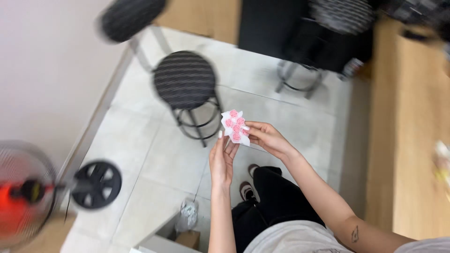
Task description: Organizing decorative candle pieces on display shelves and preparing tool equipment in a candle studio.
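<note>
Above a pale tiled floor, seen from overhead, both hands hold one small white paper piece with a scalloped, petal-like outline. Its long axis runs from the upper left to the lower right of the view, slightly tilted, with the printed face turned toward the camera. About five pink rosette shapes cluster on its face; the exact count is blurred. The left hand rises from below, fingers extended, its fingertips pinching the lower left edge of the paper. The right hand comes in from the right, thumb and forefinger closed on the right edge. Just beyond the paper stands a round stool with a dark, finely striped seat and black metal legs with ring braces; two more stools of the same kind appear blurred at the top. A light wooden counter runs along the right. One fan with an orange hub and wire guard sits lower left.
</note>
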